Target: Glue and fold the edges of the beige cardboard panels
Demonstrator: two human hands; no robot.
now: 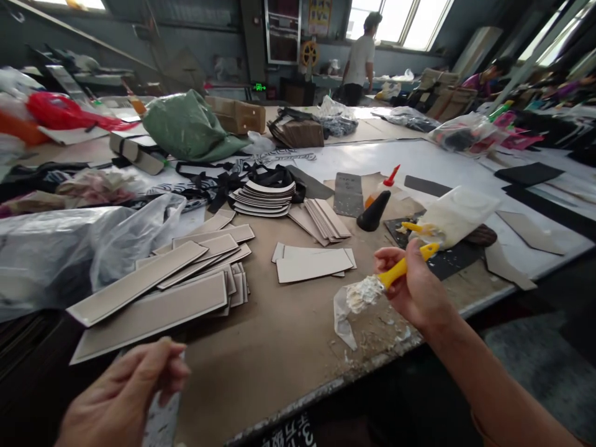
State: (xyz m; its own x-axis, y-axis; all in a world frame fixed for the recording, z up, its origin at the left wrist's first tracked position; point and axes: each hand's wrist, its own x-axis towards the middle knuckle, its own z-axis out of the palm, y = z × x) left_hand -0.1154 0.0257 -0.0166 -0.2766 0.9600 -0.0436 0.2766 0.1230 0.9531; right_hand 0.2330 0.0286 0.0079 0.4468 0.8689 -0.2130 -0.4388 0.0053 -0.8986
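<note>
My right hand is closed around the yellow handle of a glue brush. Thick white glue cakes the brush's neck, and its pale, translucent tip hangs over the table edge. My left hand is curled at the lower left, thumb against fingers, with nothing visible in it. Just beyond it lies a loose pile of long grey-beige board strips with light edges. Several shorter pale strips lie flat mid-table. Behind my right hand, a translucent plastic container lies tilted, a second yellow-handled tool at its mouth.
Stacked curved boards, narrow strips, a black cone and a red-tipped bottle stand farther back. Plastic-wrapped goods crowd the left. A green bag lies beyond. A person stands in the background.
</note>
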